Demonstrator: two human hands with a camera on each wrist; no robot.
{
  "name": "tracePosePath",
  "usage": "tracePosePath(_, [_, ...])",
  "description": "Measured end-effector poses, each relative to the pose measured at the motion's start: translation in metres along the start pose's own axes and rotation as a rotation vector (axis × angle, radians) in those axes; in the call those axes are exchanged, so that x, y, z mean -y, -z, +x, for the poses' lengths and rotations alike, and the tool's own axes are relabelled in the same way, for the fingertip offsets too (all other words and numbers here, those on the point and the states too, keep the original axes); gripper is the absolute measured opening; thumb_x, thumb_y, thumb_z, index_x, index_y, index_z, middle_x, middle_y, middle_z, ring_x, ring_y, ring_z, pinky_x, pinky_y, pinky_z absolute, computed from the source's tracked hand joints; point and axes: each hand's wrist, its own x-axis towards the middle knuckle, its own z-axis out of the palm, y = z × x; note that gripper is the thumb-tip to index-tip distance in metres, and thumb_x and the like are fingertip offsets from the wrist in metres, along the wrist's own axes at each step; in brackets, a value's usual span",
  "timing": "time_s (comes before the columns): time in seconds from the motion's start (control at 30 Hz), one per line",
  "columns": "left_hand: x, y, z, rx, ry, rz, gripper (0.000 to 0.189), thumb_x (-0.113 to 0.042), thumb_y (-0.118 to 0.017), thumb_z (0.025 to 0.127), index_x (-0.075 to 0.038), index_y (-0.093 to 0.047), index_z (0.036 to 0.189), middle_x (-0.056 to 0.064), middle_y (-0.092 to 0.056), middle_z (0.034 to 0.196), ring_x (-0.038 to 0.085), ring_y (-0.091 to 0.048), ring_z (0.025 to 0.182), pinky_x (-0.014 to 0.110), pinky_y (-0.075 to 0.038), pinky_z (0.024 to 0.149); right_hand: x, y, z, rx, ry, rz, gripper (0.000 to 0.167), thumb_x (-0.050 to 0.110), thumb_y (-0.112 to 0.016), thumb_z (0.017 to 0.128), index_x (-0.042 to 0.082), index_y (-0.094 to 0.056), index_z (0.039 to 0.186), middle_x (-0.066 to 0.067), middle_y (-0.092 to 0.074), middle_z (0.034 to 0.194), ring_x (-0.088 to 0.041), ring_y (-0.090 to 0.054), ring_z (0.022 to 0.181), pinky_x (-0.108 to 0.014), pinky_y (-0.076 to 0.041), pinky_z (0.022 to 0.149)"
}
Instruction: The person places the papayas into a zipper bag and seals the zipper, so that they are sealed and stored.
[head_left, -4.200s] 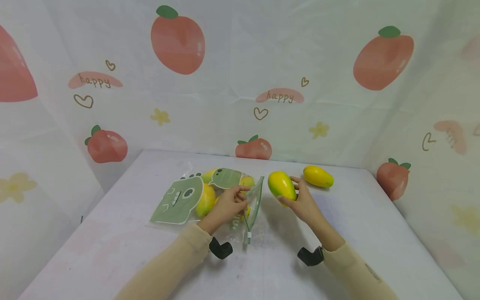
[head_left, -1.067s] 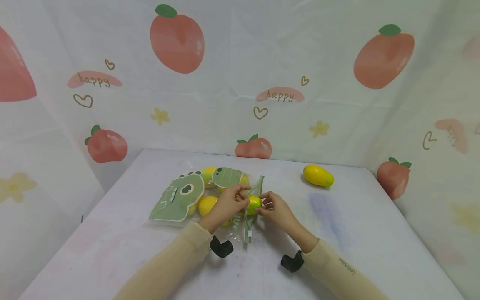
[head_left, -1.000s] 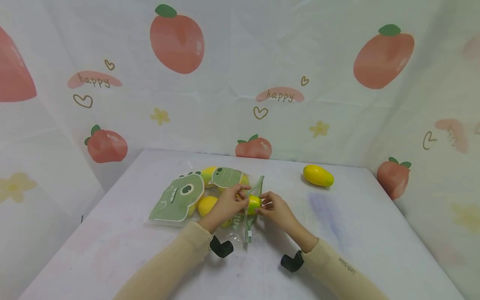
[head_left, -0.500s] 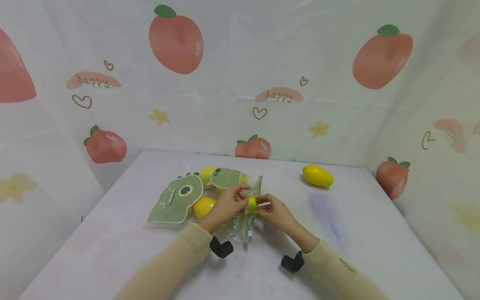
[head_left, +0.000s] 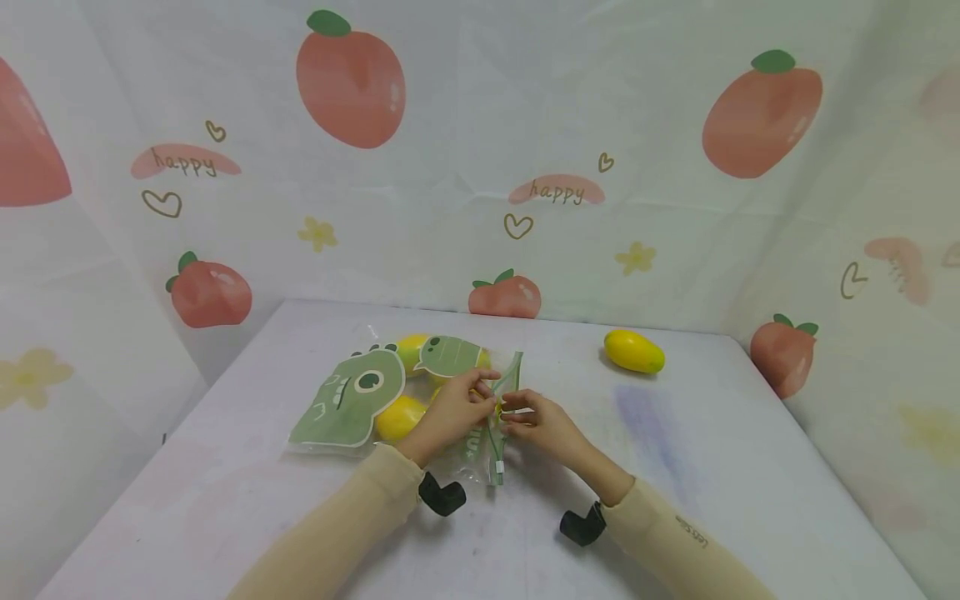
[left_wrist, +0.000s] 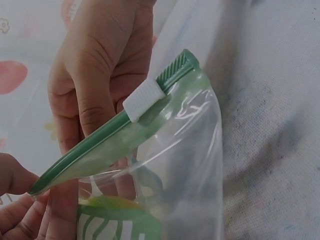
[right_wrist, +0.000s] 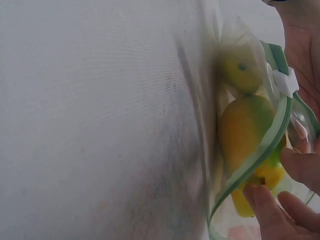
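Observation:
A clear zip bag (head_left: 341,408) with green dinosaur prints lies on its side, holding several yellow-green mangoes (right_wrist: 245,122). My left hand (head_left: 453,412) pinches the upper edge of the bag's green zip mouth (left_wrist: 90,142), holding it apart. My right hand (head_left: 543,423) reaches into that mouth with fingers spread. In the right wrist view its fingertips (right_wrist: 260,197) touch the end of one mango (right_wrist: 274,175) just inside. A white slider (left_wrist: 143,99) sits near the close end of the zip. Part of the contents is hidden under the prints and my left hand.
One more yellow mango (head_left: 633,351) lies at the back right of the white table (head_left: 697,467). A black wrist camera (head_left: 442,495) sits at each cuff. Fruit-printed cloth (head_left: 450,167) stands behind and at both sides.
My right hand has brought a mango from beside the bag leftward into its mouth, pushing it deeper. Mangoes inside have shifted left. The left hand has kept its hold on the edge.

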Motion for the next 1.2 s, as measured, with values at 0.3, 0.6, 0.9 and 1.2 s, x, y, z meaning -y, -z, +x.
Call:
tracePosePath(0.3, [0.003,0.0,0.0,0.001,-0.015,-0.013,0.039,-0.006,-0.063,0.091,-0.006,-0.058,0.129,0.008,-0.059,0.092,0.013,-0.059,0.071,0.027,-0.056,0.066,-0.01,0.0,0.002,0.024,0.0,-0.02,0.043,0.004,-0.064,0.09,-0.009,-0.049,0.128,-0.028,-0.055,0.129,-0.04,-0.061,0.113,-0.037,-0.056,0.088])
tracePosePath(0.6, [0.004,0.0,-0.001,0.015,-0.034,-0.042,0.038,-0.003,-0.062,0.091,-0.004,-0.057,0.129,0.009,-0.058,0.091,0.012,-0.057,0.068,0.029,-0.058,0.065,-0.011,0.003,-0.002,0.002,-0.024,-0.068,0.044,0.007,-0.066,0.09,-0.006,-0.05,0.129,-0.026,-0.054,0.13,-0.04,-0.061,0.112,-0.04,-0.056,0.087])
tracePosePath(0.9, [0.005,0.0,-0.002,0.022,-0.032,-0.064,0.039,-0.003,-0.062,0.091,-0.003,-0.056,0.129,0.009,-0.058,0.09,0.011,-0.058,0.068,0.029,-0.058,0.065,-0.012,0.012,-0.003,-0.02,-0.005,-0.085,0.043,0.006,-0.065,0.091,-0.003,-0.049,0.129,-0.024,-0.057,0.126,-0.041,-0.061,0.111,-0.041,-0.056,0.088])
tracePosePath(1.2, [0.007,0.001,-0.001,0.016,-0.011,-0.065,0.039,-0.004,-0.062,0.091,-0.005,-0.057,0.129,0.009,-0.058,0.091,0.012,-0.059,0.069,0.03,-0.059,0.067,-0.012,0.031,-0.005,-0.056,0.022,-0.125,0.038,0.012,-0.063,0.093,-0.001,-0.053,0.127,-0.02,-0.062,0.119,-0.037,-0.064,0.107,-0.042,-0.056,0.087])
